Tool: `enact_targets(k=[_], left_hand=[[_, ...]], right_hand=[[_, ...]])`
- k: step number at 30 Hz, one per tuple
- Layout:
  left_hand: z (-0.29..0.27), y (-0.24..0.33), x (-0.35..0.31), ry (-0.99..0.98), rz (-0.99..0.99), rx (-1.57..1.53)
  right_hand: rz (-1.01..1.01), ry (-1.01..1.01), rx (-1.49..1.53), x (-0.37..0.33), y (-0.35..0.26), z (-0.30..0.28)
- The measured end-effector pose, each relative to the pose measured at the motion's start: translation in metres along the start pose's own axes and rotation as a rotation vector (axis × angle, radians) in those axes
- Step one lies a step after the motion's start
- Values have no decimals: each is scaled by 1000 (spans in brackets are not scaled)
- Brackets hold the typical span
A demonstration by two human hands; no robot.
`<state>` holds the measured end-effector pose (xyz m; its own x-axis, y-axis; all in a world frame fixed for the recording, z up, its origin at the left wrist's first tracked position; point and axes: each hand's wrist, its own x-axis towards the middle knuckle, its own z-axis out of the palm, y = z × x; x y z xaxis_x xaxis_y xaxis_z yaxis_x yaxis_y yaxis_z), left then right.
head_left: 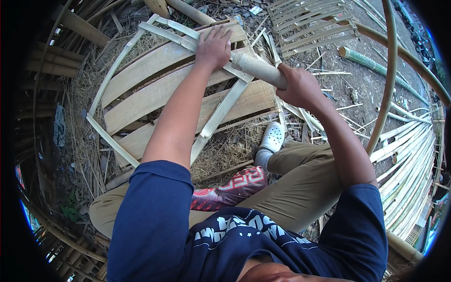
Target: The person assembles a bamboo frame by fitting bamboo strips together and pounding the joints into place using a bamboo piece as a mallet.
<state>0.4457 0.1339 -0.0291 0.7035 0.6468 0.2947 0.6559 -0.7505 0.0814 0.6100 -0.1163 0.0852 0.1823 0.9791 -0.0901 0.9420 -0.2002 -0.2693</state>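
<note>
My right hand (300, 85) is wrapped round one end of a short, thick, pale wooden club (257, 69). The club points left, its far end close to my left hand (214, 47). That hand lies with stretched fingers on a split bamboo strip (171, 35) and the plank below it. The strip belongs to a bent frame of pale bamboo slats (112, 69), which rests over a low platform of wide wooden planks (141, 90) with gaps between them. Another slat (221, 110) crosses the planks diagonally. The ends of the slats under my left hand are partly hidden.
A finished-looking slatted bamboo panel (312, 26) lies at the far right. Beyond my right arm are a green bamboo pole (371, 63), a curved upright pole (390, 70) and a pile of split bamboo (408, 164). Straw and offcuts cover the ground beside my white clog (273, 136).
</note>
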Motion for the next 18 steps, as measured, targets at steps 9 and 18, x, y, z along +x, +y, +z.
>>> enact_targets(k=[9,18], left_hand=[[0,0,0,-18,-9,3],[1,-1,0,-3,-2,-9]], right_hand=[[-1,-74,-128,-3,-9,-22],[-21,-73,-106,0,-1,-26]])
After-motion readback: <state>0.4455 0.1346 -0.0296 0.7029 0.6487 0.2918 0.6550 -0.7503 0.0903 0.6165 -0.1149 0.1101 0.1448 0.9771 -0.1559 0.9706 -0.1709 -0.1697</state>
